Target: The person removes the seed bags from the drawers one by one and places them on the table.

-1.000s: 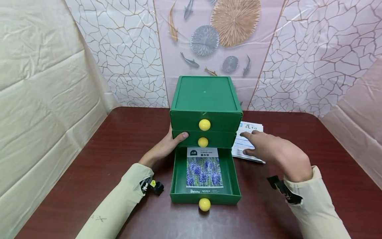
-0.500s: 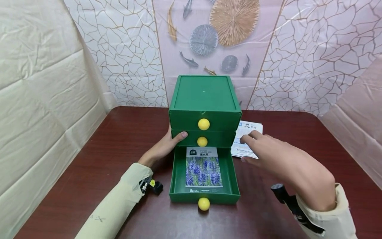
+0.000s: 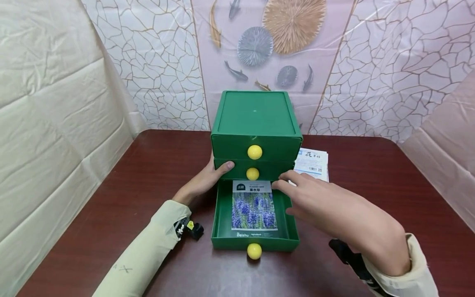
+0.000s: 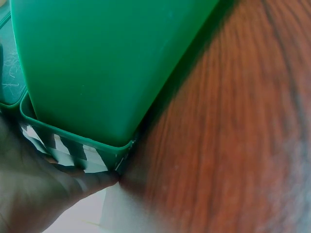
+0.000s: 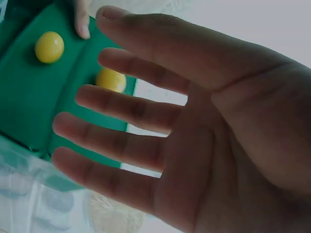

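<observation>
A green three-drawer box with yellow knobs stands mid-table. Its bottom drawer is pulled out and a lavender seed packet lies flat inside. My left hand holds the box's left side, thumb on the middle drawer's front. In the left wrist view the palm lies against the green wall. My right hand hovers over the open drawer's right rim, fingers spread and empty, fingertips near the packet's top right corner. The right wrist view shows its bare palm facing the knobs.
More white seed packets lie stacked on the brown table just right of the box. Papered walls close in behind and on both sides. A black wrist-camera strap sits on each sleeve.
My right hand has left the white packets beside the box and moved left, over the open bottom drawer. My left hand has kept its hold on the box.
</observation>
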A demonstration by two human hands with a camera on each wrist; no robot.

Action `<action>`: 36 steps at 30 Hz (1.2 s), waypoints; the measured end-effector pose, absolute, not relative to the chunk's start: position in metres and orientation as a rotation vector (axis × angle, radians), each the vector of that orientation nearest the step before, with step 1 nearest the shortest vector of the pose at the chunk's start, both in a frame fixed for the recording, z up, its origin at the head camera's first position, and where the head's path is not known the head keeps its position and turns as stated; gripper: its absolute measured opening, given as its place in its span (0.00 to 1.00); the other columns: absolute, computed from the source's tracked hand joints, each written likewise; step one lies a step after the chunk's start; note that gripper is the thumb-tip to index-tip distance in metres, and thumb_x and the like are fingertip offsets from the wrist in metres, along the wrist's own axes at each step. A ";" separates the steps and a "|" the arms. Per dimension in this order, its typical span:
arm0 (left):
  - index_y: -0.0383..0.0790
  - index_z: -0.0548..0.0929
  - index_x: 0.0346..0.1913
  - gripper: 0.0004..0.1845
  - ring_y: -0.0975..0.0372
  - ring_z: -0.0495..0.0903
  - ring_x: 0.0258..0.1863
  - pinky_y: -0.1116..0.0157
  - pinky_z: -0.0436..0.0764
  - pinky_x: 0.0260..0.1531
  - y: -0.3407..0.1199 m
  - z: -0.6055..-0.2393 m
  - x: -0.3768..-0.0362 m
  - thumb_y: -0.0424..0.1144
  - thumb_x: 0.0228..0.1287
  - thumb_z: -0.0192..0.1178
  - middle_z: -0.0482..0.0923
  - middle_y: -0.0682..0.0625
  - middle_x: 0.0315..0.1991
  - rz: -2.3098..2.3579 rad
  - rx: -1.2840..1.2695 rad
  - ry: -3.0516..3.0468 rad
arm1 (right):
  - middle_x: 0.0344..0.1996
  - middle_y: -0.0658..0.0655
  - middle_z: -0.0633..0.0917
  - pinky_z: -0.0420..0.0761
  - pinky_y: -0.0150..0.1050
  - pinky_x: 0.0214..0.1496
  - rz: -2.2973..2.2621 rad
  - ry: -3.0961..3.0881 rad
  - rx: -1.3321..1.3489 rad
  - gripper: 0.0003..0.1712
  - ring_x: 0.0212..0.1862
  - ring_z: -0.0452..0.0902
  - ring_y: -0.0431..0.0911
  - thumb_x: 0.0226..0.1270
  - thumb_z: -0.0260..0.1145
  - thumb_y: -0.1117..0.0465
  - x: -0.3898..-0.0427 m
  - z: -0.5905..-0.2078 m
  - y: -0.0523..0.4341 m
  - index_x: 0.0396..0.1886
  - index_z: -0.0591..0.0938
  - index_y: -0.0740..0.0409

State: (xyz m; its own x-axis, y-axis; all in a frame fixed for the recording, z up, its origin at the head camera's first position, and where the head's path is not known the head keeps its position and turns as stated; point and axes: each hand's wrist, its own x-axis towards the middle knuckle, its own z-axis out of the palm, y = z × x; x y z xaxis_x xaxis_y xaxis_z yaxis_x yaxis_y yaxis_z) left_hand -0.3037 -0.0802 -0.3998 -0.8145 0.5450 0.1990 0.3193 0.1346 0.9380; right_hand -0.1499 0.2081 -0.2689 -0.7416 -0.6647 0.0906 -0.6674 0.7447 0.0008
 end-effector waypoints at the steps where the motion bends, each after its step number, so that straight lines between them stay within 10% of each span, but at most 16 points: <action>1: 0.71 0.23 0.82 0.56 0.53 0.53 0.81 0.41 0.59 0.76 -0.080 -0.400 -0.304 0.73 0.71 0.55 0.38 0.54 0.85 1.754 0.864 2.215 | 0.57 0.57 0.81 0.86 0.45 0.44 0.026 -2.857 1.119 0.32 0.52 0.82 0.52 0.62 0.83 0.59 -0.151 -0.270 0.206 0.64 0.81 0.53; 10: 0.71 0.24 0.82 0.56 0.52 0.55 0.79 0.41 0.58 0.77 -0.080 -0.400 -0.306 0.72 0.71 0.56 0.41 0.52 0.84 1.780 0.881 2.197 | 0.57 0.57 0.81 0.85 0.40 0.44 0.009 -2.877 1.260 0.31 0.47 0.82 0.47 0.65 0.81 0.55 -0.157 -0.281 0.182 0.65 0.80 0.54; 36: 0.74 0.23 0.81 0.58 0.53 0.57 0.79 0.42 0.60 0.76 -0.081 -0.401 -0.305 0.75 0.68 0.56 0.44 0.50 0.84 1.777 0.862 2.219 | 0.76 0.62 0.67 0.79 0.60 0.64 0.001 -3.344 1.073 0.49 0.75 0.65 0.63 0.63 0.82 0.50 -0.187 -0.337 0.149 0.81 0.68 0.47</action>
State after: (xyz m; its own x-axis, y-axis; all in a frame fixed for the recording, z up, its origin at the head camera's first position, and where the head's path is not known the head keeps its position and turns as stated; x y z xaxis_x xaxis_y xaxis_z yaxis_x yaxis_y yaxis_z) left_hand -0.3054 -0.0810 -0.4007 -0.8182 0.5322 0.2174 0.3286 0.1226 0.9365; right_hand -0.1873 0.1490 -0.3374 -0.7518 -0.5622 -0.3447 -0.5620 0.8196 -0.1110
